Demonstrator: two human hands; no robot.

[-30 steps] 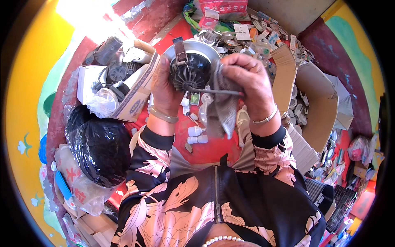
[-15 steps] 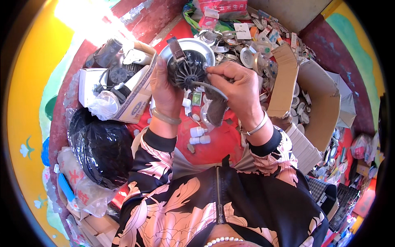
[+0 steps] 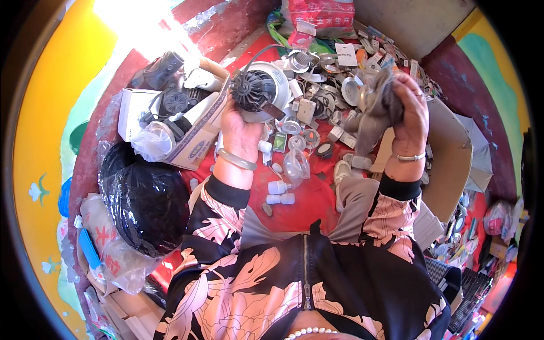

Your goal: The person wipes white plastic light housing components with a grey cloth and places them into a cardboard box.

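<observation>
My left hand [image 3: 242, 133] grips a recessed downlight [image 3: 254, 90] with a black finned heat sink and a white rim; its cable arches above it. My right hand [image 3: 412, 116] is raised well to the right, closed on a crumpled grey cloth [image 3: 377, 107] that hangs down over the pile of lamps. The two hands are wide apart, and cloth and downlight do not touch. Below them, white bulbs [image 3: 280, 199] and a clear plastic piece [image 3: 296, 167] lie on the red sheet [image 3: 306, 212].
At the left stand a cardboard box [image 3: 195, 148] of dark lamp parts and a black plastic bag [image 3: 141, 204]. An open carton [image 3: 450, 164] is at the right. Small lamps and packages [image 3: 334, 79] heap up ahead, before a pink-red sack [image 3: 320, 14].
My right hand has moved away from the downlight, up and to the right, carrying the cloth. The downlight has turned in my left hand, its finned end now facing left.
</observation>
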